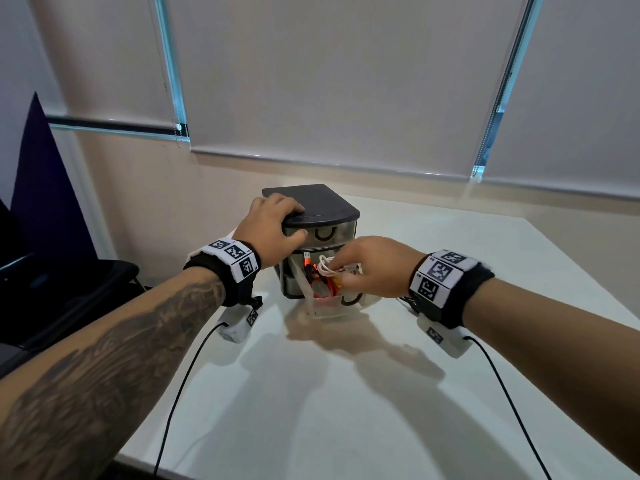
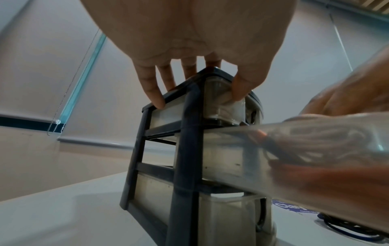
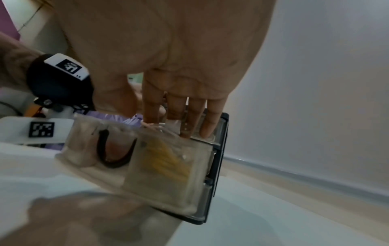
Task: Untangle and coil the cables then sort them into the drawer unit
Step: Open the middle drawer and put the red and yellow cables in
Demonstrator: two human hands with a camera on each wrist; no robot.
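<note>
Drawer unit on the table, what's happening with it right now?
The left hand grips the top corner of the drawer unit to steady it. The middle drawer is pulled out, and the right hand reaches into it, fingers down on a white cable lying beside an orange cable. The top drawer is closed. Whether the right hand pinches the cable or only presses it cannot be told.
</note>
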